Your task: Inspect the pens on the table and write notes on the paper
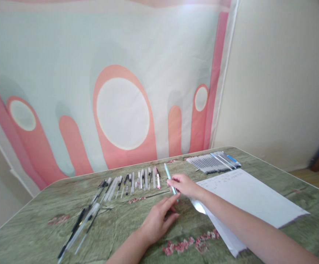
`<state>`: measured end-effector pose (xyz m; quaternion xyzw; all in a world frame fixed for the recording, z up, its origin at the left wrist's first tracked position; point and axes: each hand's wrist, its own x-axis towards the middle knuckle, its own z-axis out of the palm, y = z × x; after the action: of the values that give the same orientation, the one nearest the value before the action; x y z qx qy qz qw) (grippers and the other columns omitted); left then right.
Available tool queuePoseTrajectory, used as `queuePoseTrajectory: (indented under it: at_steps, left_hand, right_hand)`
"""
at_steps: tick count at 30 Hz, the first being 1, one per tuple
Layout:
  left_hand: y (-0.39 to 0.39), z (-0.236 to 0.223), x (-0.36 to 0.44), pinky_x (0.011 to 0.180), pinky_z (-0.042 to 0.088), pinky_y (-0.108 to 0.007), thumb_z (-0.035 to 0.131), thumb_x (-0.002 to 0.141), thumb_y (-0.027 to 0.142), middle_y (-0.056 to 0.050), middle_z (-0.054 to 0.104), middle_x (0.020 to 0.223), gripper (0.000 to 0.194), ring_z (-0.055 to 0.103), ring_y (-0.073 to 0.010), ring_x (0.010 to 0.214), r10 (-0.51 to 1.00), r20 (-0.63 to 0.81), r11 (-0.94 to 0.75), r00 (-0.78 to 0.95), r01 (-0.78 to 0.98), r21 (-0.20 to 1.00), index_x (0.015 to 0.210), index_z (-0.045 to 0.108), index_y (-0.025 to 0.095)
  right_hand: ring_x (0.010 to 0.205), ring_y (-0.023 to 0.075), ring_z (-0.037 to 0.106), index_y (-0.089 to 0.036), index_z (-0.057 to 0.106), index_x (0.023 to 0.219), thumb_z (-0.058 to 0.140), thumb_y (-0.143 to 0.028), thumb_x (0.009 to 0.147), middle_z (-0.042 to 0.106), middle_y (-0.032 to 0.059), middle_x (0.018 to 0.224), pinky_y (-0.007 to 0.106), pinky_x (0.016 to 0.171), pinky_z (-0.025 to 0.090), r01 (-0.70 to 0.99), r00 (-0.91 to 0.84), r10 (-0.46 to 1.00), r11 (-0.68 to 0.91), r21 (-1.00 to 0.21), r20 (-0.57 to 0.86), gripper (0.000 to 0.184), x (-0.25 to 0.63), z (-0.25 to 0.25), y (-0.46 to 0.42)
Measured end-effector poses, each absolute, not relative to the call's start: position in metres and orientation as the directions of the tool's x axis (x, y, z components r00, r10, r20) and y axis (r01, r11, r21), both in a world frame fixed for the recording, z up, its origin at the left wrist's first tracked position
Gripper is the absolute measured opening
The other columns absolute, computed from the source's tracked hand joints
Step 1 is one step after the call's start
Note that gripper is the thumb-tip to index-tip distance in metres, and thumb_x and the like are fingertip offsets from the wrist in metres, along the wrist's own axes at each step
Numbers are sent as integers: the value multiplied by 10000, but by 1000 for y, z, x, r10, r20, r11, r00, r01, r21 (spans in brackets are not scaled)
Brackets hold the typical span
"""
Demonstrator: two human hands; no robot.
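My right hand (184,185) holds a light teal pen (167,173), its tip pointing away toward the far edge of the table. My left hand (159,219) rests flat on the green patterned tablecloth (115,234) just in front of it, fingers apart and stretched toward the right hand, holding nothing. Just left of the teal pen lies a row of several pens and pen parts (132,182), side by side.
A bundle of dark and clear pens (80,225) lies at the left. Several capped pens (212,162) sit in a row at the far right. White paper sheets (252,200) lie under my right forearm. A pink and pale blue cloth hangs behind the table.
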<state>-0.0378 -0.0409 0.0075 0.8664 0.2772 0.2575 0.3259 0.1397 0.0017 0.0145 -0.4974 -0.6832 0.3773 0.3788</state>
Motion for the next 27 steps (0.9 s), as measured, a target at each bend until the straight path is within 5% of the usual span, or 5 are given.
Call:
queuePoseTrajectory:
  at_steps: [3,5,6,10,27]
  left_hand:
    - [-40,2,-39,820,389,-287,494,765,209,-45,559,1003,589,516,-154,828,646,249,-631,721,322,706,1307,282,302]
    - [-39,0,-39,827,387,-291,493,763,206,-43,565,988,580,512,-157,843,650,246,-631,719,330,702,1301,294,296]
    - [-39,0,-39,829,386,-292,491,763,205,-43,567,982,573,511,-159,851,653,245,-630,716,335,701,1297,302,292]
    - [-40,2,-39,830,386,-285,482,768,204,-39,571,968,557,512,-155,847,659,248,-629,710,340,699,1291,310,291]
    - [-40,-1,-38,784,397,-277,465,767,179,-16,552,953,584,496,-129,783,665,197,-630,720,400,666,1290,227,281]
  right_hand:
    - [551,121,512,-164,594,691,381,-457,816,583,10,587,225,538,348,784,-73,945,252,-568,318,383,171,21,16]
    - [631,138,545,-195,611,791,372,-432,832,611,22,689,233,575,350,946,40,933,80,-315,357,339,194,20,25]
    - [689,154,557,-197,610,831,388,-406,832,619,42,764,244,601,353,959,77,929,30,-282,362,305,204,17,28]
    - [760,186,565,-181,598,889,445,-337,817,591,98,927,275,634,356,974,156,924,-85,-210,350,230,227,-3,38]
    - [895,187,522,-197,590,883,373,-314,861,573,68,940,261,657,362,968,249,906,-238,-75,342,248,241,-29,51]
